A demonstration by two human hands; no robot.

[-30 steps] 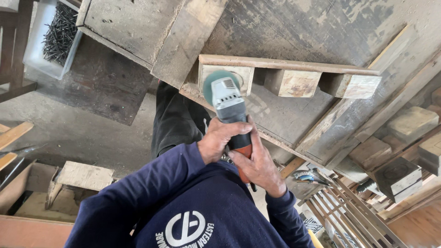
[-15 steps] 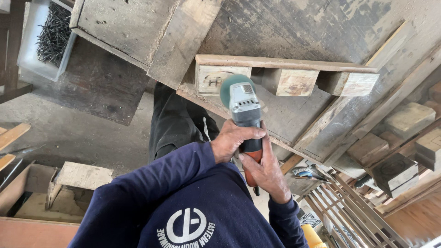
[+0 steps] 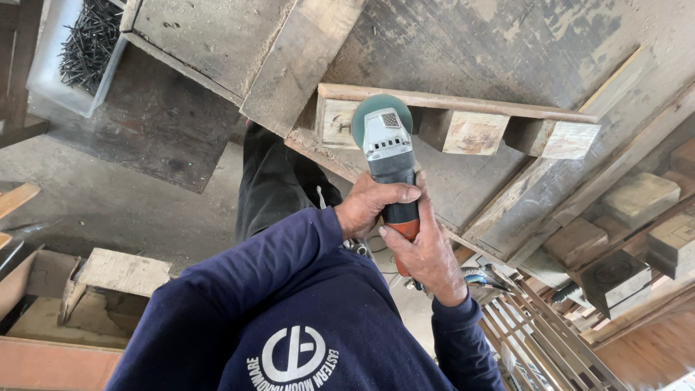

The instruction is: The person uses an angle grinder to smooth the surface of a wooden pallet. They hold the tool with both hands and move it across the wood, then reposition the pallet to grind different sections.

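Left hand: the left hand wraps its fingers round the body of the angle grinder, thumb over the top, clenched on the dark barrel.
Right hand: the right hand grasps the orange rear grip just behind the left, fingers closed round it.
Grinder: head and green guard sit up against the end block of the wooden pallet piece; I cannot tell whether the disc touches.
Kickback risk: if the disc bites the block's corner, the tool could jump back toward the wrists, I judge.
Workpiece risk: the pallet piece looks unclamped on the worktop; side pressure could slide it.
Sleeve risk: the navy cuff sits close behind the tool.
Around: a tray of dark nails lies well apart, upper left.
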